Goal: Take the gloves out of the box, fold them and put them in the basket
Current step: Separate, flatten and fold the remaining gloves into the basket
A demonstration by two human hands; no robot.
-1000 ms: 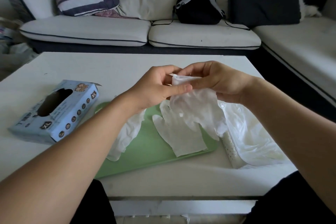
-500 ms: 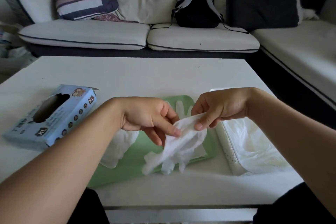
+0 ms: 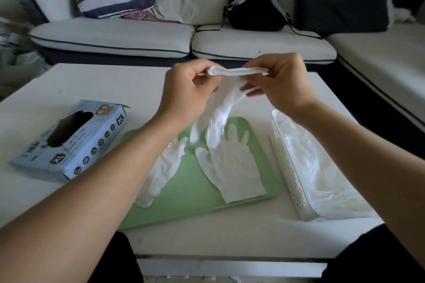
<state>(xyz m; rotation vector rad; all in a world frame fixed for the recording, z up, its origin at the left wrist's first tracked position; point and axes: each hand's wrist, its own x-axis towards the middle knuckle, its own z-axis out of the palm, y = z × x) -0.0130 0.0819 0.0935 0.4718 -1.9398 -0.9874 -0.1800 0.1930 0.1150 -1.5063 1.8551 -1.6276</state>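
Observation:
My left hand (image 3: 188, 89) and my right hand (image 3: 280, 82) pinch the cuff of a white glove (image 3: 218, 110) between them, stretched level above the table. Its fingers hang down, blurred. Below, a second white glove (image 3: 230, 167) lies flat on a green mat (image 3: 195, 193). A third glove (image 3: 163, 172) lies crumpled at the mat's left edge, partly under my left forearm. The blue glove box (image 3: 69, 140) lies on the left with its oval opening up. At the right stands a white perforated basket (image 3: 292, 181) lined with clear plastic.
All of this sits on a white low table (image 3: 96, 85). Behind it runs a white sofa (image 3: 138, 37) with cushions and a black backpack (image 3: 253, 4). The table's near edge is right in front of my lap.
Both hands rose from low over the mat and drew apart, stretching the glove's cuff level between them. The glove now hangs lengthwise, fingers down.

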